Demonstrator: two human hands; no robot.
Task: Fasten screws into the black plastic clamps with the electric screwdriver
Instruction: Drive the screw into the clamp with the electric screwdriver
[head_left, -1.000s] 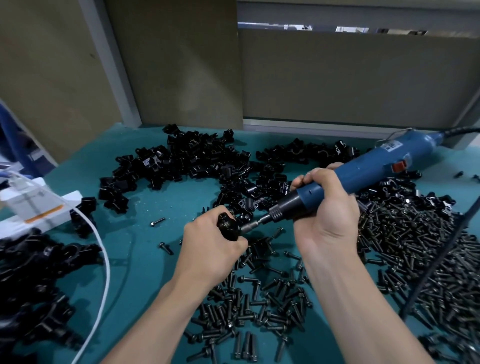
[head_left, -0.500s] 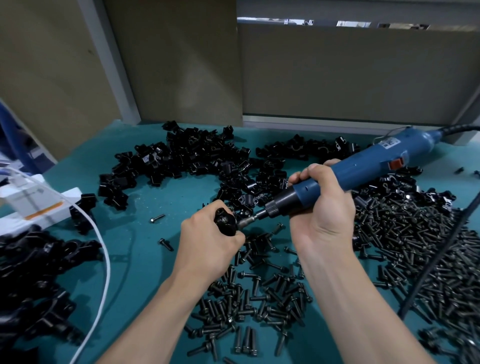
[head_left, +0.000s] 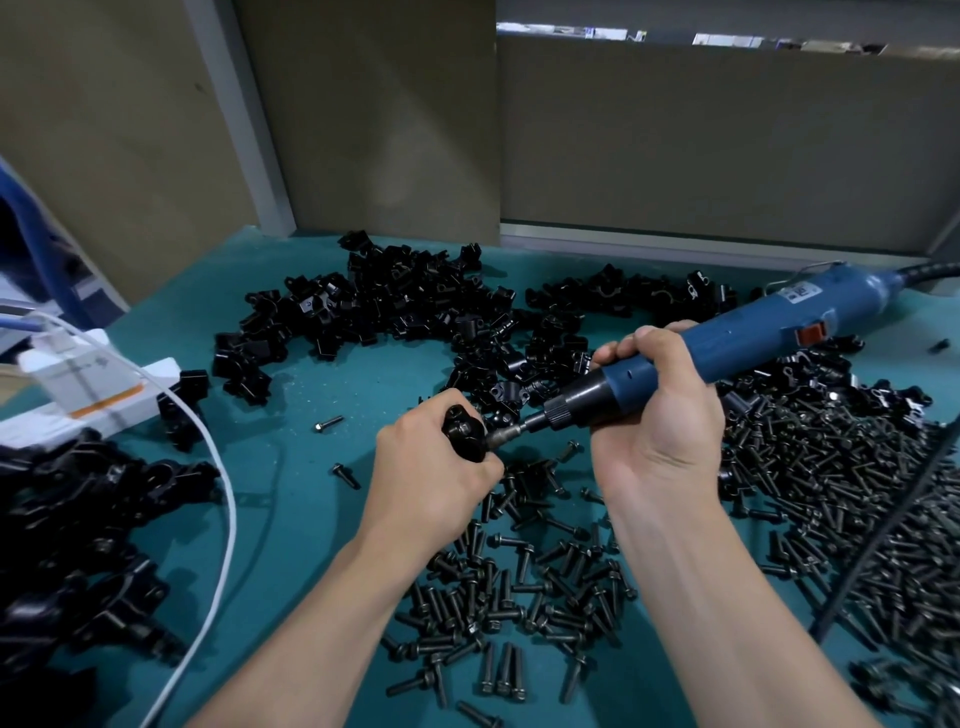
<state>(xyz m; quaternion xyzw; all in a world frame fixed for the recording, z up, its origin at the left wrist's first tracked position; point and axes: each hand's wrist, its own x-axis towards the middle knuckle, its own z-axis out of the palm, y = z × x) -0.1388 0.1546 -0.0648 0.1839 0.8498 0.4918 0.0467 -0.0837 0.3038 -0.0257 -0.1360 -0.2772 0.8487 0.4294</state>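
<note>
Head view: left hand (head_left: 434, 480) hides most of clamp (head_left: 462, 432).

dim, even light; soft shadows; wide-angle bending at edges

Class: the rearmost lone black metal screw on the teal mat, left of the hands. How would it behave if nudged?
The black metal screw lies on its side, so it would probably roll, curving around its wider head. Small and solid-looking, it is likely light yet stiff.
</note>
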